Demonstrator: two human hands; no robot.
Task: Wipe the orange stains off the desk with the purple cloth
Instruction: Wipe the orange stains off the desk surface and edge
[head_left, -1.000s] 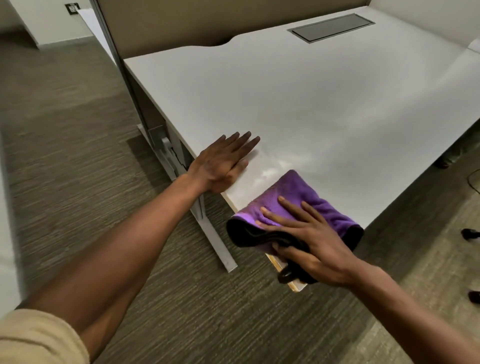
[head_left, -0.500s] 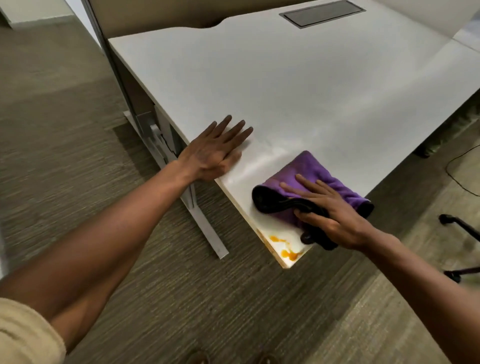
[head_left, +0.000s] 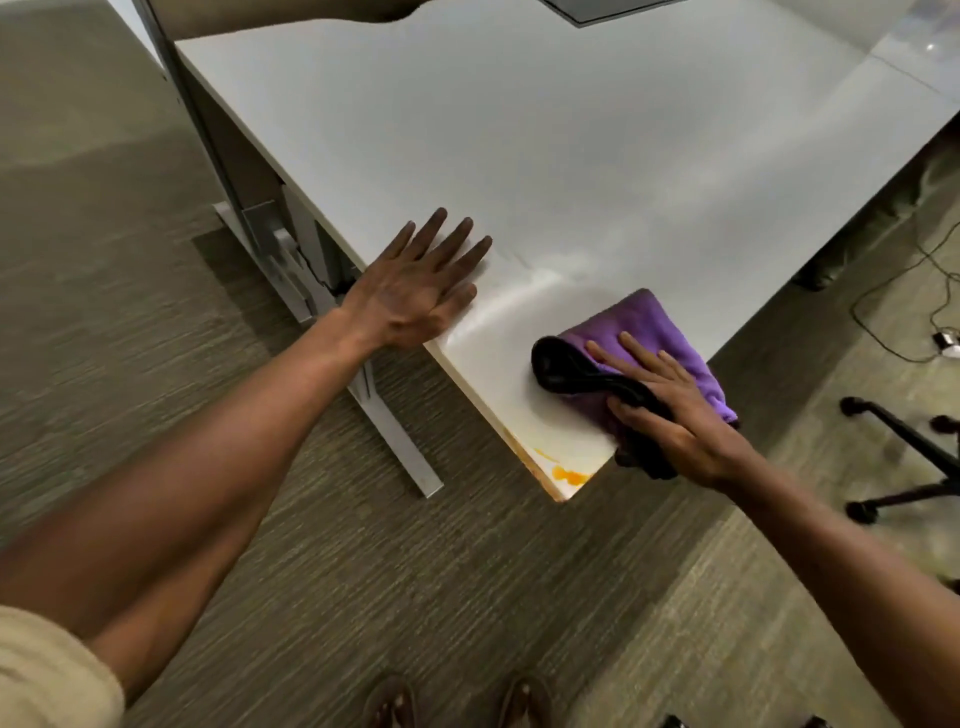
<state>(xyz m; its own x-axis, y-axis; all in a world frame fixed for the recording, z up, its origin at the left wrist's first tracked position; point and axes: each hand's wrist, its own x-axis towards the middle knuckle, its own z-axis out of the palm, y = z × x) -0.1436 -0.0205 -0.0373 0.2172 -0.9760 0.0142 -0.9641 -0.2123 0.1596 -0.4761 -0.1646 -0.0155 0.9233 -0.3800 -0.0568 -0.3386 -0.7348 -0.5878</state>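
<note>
The white desk (head_left: 571, 156) fills the upper middle of the head view. Orange stains (head_left: 566, 473) sit at its near corner, close to the edge. A folded purple cloth (head_left: 654, 327) with a dark underside lies flat on the desk just beyond the stains. My right hand (head_left: 670, 415) presses on the cloth, thumb hooked under its dark fold and fingers spread over the top. My left hand (head_left: 421, 286) rests flat on the desk's left edge, fingers apart, holding nothing. A wet smear arcs between the two hands.
A grey desk leg and foot (head_left: 384, 415) stand under the left edge. A dark cable hatch (head_left: 608, 10) is set in the far desk top. Chair base and castors (head_left: 904, 447) and loose cables (head_left: 919, 312) lie on the carpet at right. My feet (head_left: 457, 701) show at the bottom.
My right hand has slid the cloth away from the near corner toward the desk's right edge, uncovering the orange stains. The left hand stays flat in the same place.
</note>
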